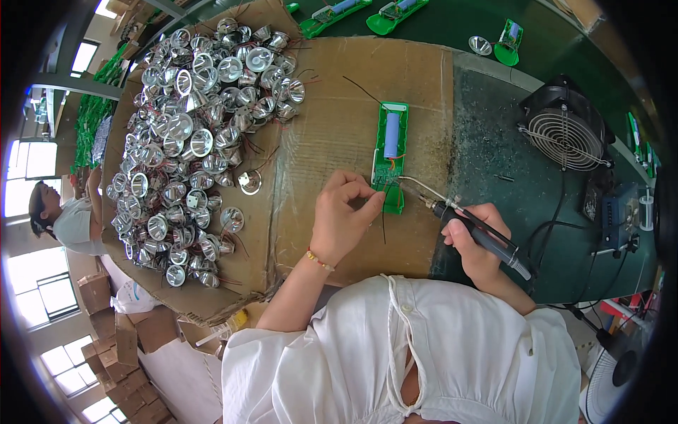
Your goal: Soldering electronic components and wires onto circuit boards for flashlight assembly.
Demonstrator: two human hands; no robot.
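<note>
Gripping soldering iron w/ R hand, R of green casing; pinching wire w/ L hand at casing's L edge.

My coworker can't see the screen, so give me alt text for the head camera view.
A person's right hand points a soldering iron at an open green casing holding a blue cylindrical cell, the left hand pinched over the casing's edge. Many silvery reflector cups lie heaped at left; a round-grilled fan stands at right.

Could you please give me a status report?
Right hand: holding soldering iron, tip at circuit board. Left hand: at green housing. Blue cell: in housing. Reflector heap: left, apart from housing.
</note>
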